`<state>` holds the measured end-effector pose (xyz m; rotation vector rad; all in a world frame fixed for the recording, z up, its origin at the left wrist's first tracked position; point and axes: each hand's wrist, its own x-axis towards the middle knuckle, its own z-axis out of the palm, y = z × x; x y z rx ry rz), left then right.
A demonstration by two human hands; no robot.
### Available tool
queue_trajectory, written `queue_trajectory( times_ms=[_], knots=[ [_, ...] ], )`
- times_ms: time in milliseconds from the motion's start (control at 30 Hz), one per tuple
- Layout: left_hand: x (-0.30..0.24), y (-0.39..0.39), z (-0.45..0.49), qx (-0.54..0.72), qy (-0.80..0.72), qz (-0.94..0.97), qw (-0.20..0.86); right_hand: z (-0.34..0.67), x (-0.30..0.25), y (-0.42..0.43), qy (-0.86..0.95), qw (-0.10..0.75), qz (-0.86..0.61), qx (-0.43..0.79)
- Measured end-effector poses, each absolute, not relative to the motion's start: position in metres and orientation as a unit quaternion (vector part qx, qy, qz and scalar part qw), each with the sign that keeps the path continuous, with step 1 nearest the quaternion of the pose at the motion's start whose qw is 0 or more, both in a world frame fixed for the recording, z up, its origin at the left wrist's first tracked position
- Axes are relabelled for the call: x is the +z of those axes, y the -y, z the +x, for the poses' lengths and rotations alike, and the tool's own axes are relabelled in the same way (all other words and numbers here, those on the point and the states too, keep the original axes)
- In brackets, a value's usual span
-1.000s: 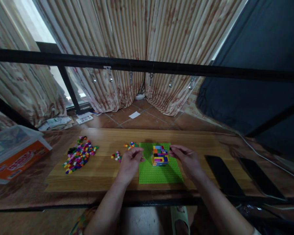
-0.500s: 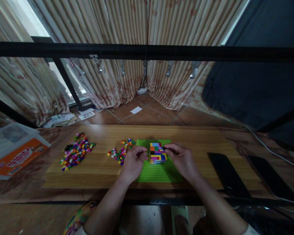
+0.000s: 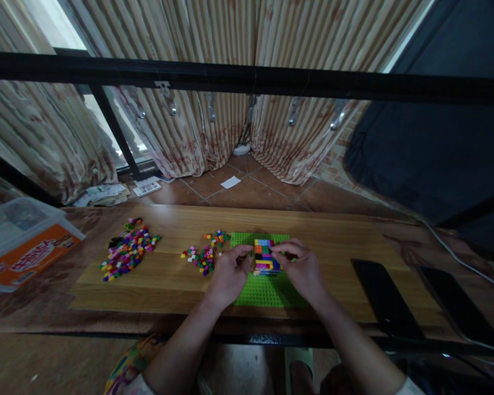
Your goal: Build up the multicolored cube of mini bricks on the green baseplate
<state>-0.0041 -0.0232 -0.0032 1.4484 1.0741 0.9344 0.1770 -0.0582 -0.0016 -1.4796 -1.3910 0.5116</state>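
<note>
"First entry?"
"Block structure (image 3: 264,259), one, multicoloured, boxy, of small bricks. Stands on a green studded baseplate (image 3: 267,294), towards that plate's back edge, about midway along the table (image 3: 164,293)."
"Hands?"
"Two. Left hand (image 3: 230,275): fingers curled, thumb near fingertips, just beside the structure's left side. Right hand (image 3: 303,272): fingers bent, thumb and forefinger close together at the structure's right side. Whether either grips a brick, cannot tell; the fingertips are too small and blurred."
"Loose stock?"
"Small brick cluster (image 3: 205,259), mixed colours, left of the baseplate; second cluster (image 3: 217,237), just behind it. Large brick heap (image 3: 129,249), mixed colours, near the table's left edge."
"Outlying items?"
"Clear plastic box (image 3: 37,247), orange label, beyond the left edge. Dark flat panel (image 3: 387,299), at the right front corner; another dark panel (image 3: 461,304), past the right edge. White paper (image 3: 231,182), on the tiled floor beyond the back edge."
</note>
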Motion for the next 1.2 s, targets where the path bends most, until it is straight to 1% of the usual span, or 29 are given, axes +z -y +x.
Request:
queue_trajectory(
  times_ms=[100,233,400,500,567,633,700,767,967,1100,1200],
  knots=[
    [-0.001,0.025,-0.004,0.388,-0.446,0.610,0.528,0.177,-0.002,0.057,0.551,0.504,-0.623,0.235],
    [-0.002,0.027,-0.003,0.390,-0.439,0.611,0.531,0.178,0.000,0.056,0.558,0.482,-0.633,0.237],
    [-0.004,0.024,-0.005,0.399,-0.443,0.591,0.543,0.180,-0.002,0.053,0.563,0.480,-0.627,0.244],
    [-0.002,0.022,-0.007,0.415,-0.446,0.576,0.545,0.183,-0.003,0.054,0.548,0.504,-0.610,0.272],
    [0.001,0.022,-0.008,0.428,-0.445,0.566,0.547,0.183,0.000,0.056,0.522,0.539,-0.597,0.284],
    [0.005,0.024,-0.008,0.440,-0.431,0.562,0.552,0.183,0.005,0.059,0.500,0.577,-0.581,0.283],
    [0.009,0.027,-0.007,0.443,-0.411,0.566,0.561,0.181,0.012,0.064,0.503,0.593,-0.564,0.278],
    [0.014,0.030,-0.007,0.435,-0.386,0.580,0.571,0.178,0.018,0.069,0.541,0.575,-0.548,0.278],
    [0.029,0.038,-0.010,0.376,-0.312,0.619,0.614,0.169,0.033,0.077,0.672,0.472,-0.488,0.297],
    [0.032,0.041,-0.011,0.355,-0.276,0.575,0.683,0.172,0.036,0.083,0.704,0.413,-0.473,0.332],
    [0.028,0.043,-0.008,0.347,-0.248,0.522,0.738,0.174,0.034,0.090,0.701,0.398,-0.484,0.340]
  ],
)
